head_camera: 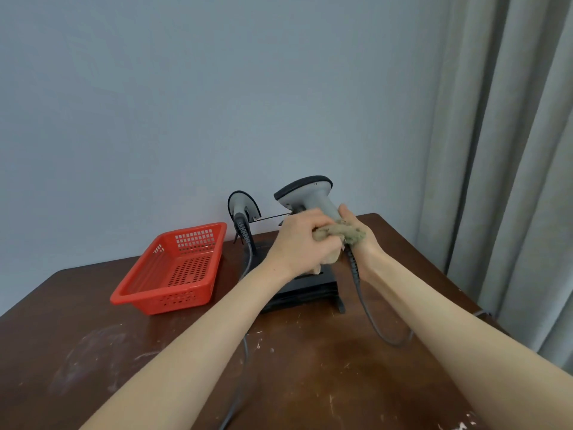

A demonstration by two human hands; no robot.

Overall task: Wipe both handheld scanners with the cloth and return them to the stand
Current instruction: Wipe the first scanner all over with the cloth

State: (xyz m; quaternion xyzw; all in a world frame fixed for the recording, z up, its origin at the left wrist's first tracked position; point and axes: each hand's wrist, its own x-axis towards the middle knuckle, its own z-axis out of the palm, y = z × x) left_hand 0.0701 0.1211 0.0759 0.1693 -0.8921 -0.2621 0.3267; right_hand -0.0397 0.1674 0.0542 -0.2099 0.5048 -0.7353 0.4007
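- R hand (356, 234) grip wrapped round scanner (310, 197) handle, held above stand (310, 287).
- L hand (297, 240) grip pinching cloth (341, 232) vs handle: wiping step.
- 2nd scanner (243, 209) sits on stand.
- Next: prob. finish, re-seat it, mind cable.

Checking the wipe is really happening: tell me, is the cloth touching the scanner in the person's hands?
Touching. The head view shows the cloth, bunched in the left hand, pressed around the handle of the held scanner, with no gap between them.
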